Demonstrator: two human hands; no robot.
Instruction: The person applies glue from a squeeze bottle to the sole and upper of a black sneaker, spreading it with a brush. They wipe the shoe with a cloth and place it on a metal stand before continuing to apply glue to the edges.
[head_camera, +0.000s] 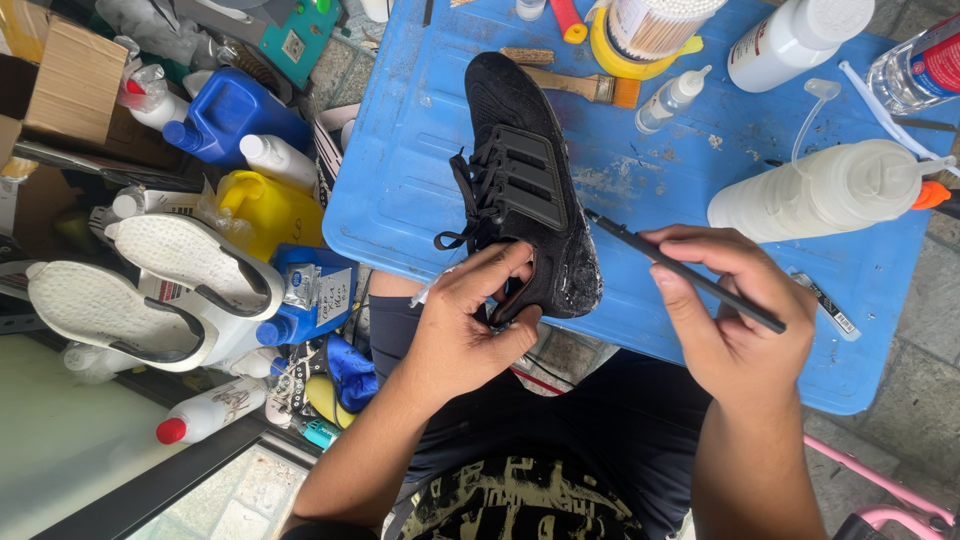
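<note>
The left hand (462, 325) is closed around the heel end of a black shoe (520, 185), with the thumb and fingers pinching the rim of its opening. The shoe lies on its side, stretching away from this hand over the blue tabletop (400, 180), and its laces hang just beside the fingers. The right hand (730, 320) is closed on a thin dark tool (685, 272), held like a pen; the tip of the tool touches the glossy heel part of the shoe, between the two hands. Beyond the right hand lies a white squeeze bottle (820, 190) on its side. Further from the hands, past the shoe, rests a wooden brush (580, 85). To the left of the left hand, off the tabletop, two white soles (150, 280) lie among coloured bottles.
</note>
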